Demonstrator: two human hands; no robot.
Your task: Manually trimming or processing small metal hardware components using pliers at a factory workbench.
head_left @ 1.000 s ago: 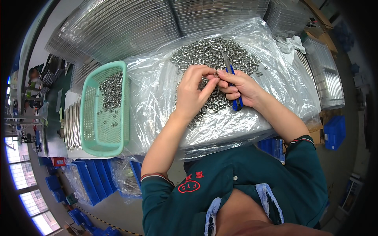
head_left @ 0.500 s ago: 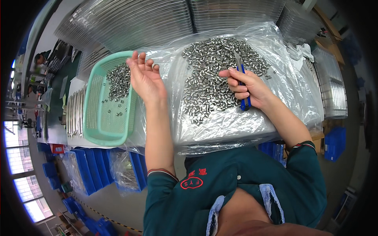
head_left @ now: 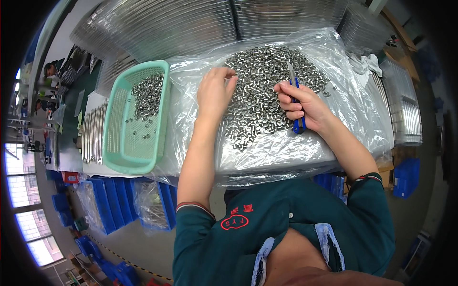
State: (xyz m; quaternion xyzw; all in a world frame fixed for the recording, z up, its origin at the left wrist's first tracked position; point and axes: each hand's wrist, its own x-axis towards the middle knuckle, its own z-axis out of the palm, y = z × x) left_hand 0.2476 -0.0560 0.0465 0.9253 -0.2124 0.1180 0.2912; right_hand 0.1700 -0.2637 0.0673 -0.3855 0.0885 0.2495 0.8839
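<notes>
A heap of small shiny metal rings or sleeves lies on the clear plastic sheet in front of me. My right hand is closed around a blue utility knife, its blade out and pointing away from me over the heap. My left hand is at the heap's left edge, with thumb and forefinger tips close together in a pinch. Whatever is between those tips is too small to make out. To the left stands a pale green plastic basket with a smaller pile of metal pieces inside.
Stacks of clear plastic trays rise behind the sheet. Metal rods lie left of the basket. Blue bins stand below the table's front edge. A white cloth lies at the right. Another person is far left.
My left hand has moved right, from beside the basket to the heap's left edge, and turned from palm up with fingers apart to a pinch. The right hand still holds the knife, nearly unmoved.
</notes>
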